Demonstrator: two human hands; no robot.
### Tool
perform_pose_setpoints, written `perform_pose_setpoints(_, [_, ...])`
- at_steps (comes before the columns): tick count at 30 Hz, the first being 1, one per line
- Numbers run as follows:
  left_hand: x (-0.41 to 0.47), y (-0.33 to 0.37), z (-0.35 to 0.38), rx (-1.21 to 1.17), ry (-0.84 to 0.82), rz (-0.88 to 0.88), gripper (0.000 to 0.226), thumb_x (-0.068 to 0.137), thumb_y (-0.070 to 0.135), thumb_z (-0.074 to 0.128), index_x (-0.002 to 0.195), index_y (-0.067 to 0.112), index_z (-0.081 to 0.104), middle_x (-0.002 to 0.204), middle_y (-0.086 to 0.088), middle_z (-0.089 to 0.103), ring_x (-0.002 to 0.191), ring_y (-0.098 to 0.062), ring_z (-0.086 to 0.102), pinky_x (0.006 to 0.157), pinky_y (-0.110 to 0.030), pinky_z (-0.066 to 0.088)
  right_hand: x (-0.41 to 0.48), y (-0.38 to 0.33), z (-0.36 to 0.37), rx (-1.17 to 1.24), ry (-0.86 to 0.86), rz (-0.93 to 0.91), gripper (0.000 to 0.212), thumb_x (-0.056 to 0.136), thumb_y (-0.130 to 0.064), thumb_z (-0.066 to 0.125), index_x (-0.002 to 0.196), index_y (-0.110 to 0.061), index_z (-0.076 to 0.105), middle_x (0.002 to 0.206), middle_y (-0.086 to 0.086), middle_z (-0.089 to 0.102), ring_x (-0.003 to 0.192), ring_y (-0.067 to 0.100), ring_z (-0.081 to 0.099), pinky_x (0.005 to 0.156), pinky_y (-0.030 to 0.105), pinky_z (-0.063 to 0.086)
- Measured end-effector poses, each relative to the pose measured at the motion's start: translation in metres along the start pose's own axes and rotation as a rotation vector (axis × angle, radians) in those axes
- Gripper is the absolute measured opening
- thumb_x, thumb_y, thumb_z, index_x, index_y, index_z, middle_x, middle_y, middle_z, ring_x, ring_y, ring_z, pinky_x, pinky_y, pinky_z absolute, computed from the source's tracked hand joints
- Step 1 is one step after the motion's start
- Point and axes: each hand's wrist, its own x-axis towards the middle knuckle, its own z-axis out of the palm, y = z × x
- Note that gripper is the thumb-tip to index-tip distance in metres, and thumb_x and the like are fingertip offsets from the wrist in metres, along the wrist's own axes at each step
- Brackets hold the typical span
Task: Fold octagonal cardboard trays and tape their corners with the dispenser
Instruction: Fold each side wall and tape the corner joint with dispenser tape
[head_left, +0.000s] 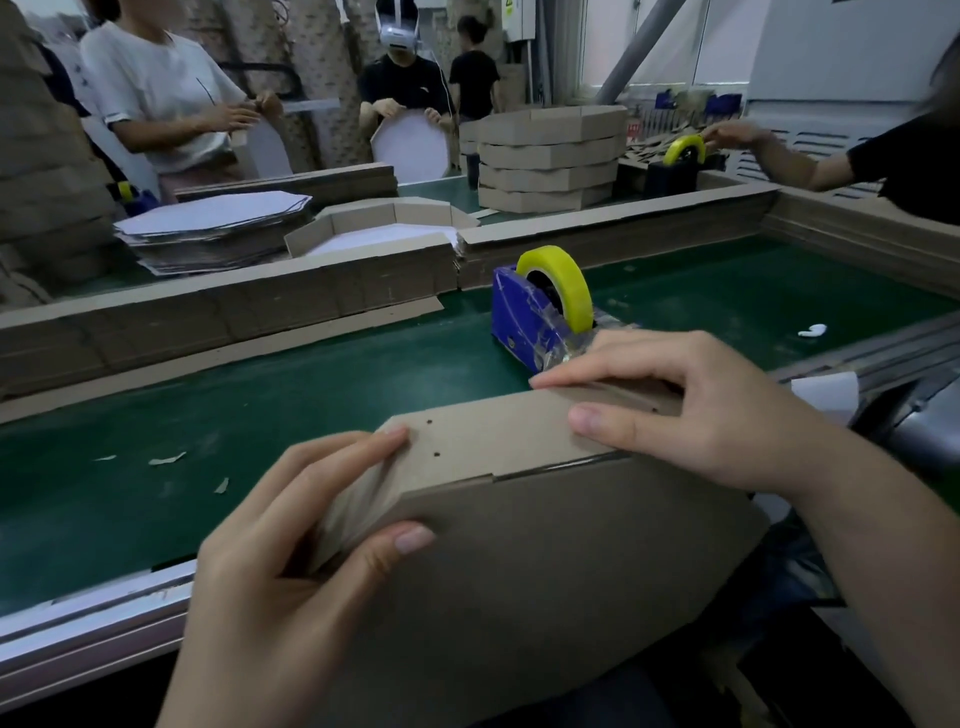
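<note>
I hold a brown cardboard tray (519, 561) bottom-up against the near edge of the green belt. My left hand (270, 561) grips its left corner, thumb on the base and fingers curled round the folded side wall. At the right corner my right hand (691, 410) pinches the folded wall, thumb on its outer face and fingers over the top edge. Just beyond my right fingers stands the blue tape dispenser (524, 317) with a yellow tape roll (563, 283); loose clear tape lies at its front end.
A low cardboard wall (218, 312) divides the belt (260, 415). Behind it lie a stack of flat blanks (208, 228), a half-folded tray (384, 228) and a stack of finished trays (550, 156). Other people work across the table; a second dispenser (675, 166) stands far right. Paper scraps dot the belt.
</note>
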Motion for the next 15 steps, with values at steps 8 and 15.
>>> perform_pose_setpoints(8, [-0.005, -0.011, -0.013, 0.028, -0.112, -0.047, 0.039, 0.085, 0.045, 0.058, 0.119, 0.028, 0.064, 0.121, 0.006, 0.059, 0.116, -0.012, 0.057, 0.093, -0.014, 0.041, 0.005, 0.002, 0.029, -0.14, 0.005, -0.021, 0.044, 0.081, -0.06, 0.055, 0.115, -0.035, 0.068, 0.094, -0.023, 0.059, 0.093, 0.004, 0.06, 0.079, 0.029, 0.048])
perform_pose_setpoints(15, [0.035, 0.016, 0.008, 0.42, -0.357, 0.18, 0.041, 0.091, 0.051, 0.046, 0.124, 0.033, 0.065, 0.116, 0.01, 0.064, 0.098, -0.017, 0.061, 0.078, -0.041, 0.052, 0.011, -0.001, 0.041, -0.139, 0.035, -0.047, 0.039, 0.082, -0.053, 0.059, 0.118, -0.037, 0.064, 0.104, -0.02, 0.064, 0.099, 0.001, 0.061, 0.085, 0.03, 0.051])
